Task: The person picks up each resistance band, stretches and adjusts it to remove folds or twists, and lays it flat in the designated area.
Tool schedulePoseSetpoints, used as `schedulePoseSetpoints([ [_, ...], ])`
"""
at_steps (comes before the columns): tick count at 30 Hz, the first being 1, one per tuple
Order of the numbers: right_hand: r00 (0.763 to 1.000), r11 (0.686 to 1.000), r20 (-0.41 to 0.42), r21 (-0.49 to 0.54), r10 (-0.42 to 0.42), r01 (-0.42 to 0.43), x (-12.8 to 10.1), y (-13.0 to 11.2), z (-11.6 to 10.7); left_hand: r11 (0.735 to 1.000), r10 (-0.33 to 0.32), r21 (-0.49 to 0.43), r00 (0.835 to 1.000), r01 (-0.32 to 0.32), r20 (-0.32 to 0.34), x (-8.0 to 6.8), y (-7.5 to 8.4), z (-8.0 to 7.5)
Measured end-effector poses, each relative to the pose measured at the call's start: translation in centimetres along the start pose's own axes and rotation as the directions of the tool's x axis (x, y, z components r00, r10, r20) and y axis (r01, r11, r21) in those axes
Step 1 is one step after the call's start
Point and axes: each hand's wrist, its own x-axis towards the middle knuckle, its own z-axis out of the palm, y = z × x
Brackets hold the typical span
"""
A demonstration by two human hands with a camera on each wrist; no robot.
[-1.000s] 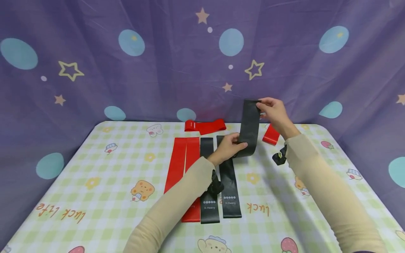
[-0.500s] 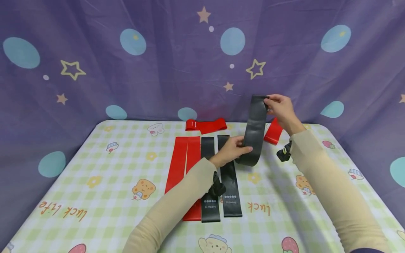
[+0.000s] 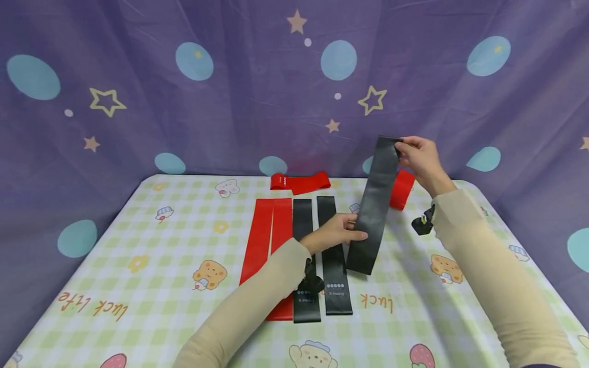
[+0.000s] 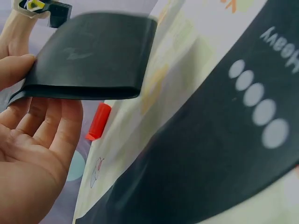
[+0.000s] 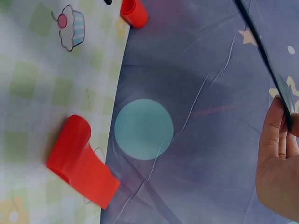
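A long black resistance band (image 3: pixel 375 204) hangs slanted above the table, its lower end near the cloth. My right hand (image 3: pixel 400 147) pinches its top end at the back right. My left hand (image 3: pixel 359 227) holds it lower down, thumb on one face and fingers on the other. In the left wrist view the band's folded end (image 4: pixel 93 56) lies between my thumb and my fingers (image 4: pixel 51 126). The right wrist view shows the band (image 5: pixel 266 60) edge-on as a thin dark line running to my right hand's fingers (image 5: pixel 278 135).
Two red bands (image 3: pixel 267 240) and two black bands (image 3: pixel 333 266) lie flat side by side mid-table, partly under my left forearm. A folded red band (image 3: pixel 299 182) sits at the back edge, another red one (image 3: pixel 401 189) behind the held band. A purple curtain (image 3: pixel 184 128) surrounds the checkered tablecloth (image 3: pixel 138 266).
The black band has been drawn out from a curled loop into a long straight strip. My right hand rose to the right, and my left hand slid down along the band.
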Motion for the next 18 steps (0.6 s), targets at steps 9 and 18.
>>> schedulePoseSetpoints([
  [9, 1.0, 1.0, -0.019, -0.019, -0.013, 0.013, -0.1, 0.8, -1.1, 0.999, -0.032, 0.012, 0.999, 0.032, 0.002, -2.0, -1.0, -0.7],
  [18, 1.0, 1.0, -0.017, -0.02, 0.02, -0.021, -0.1, 1.1, -1.8, 0.996, -0.024, 0.086, 0.999, 0.027, -0.026, -3.8, -1.9, -2.1],
])
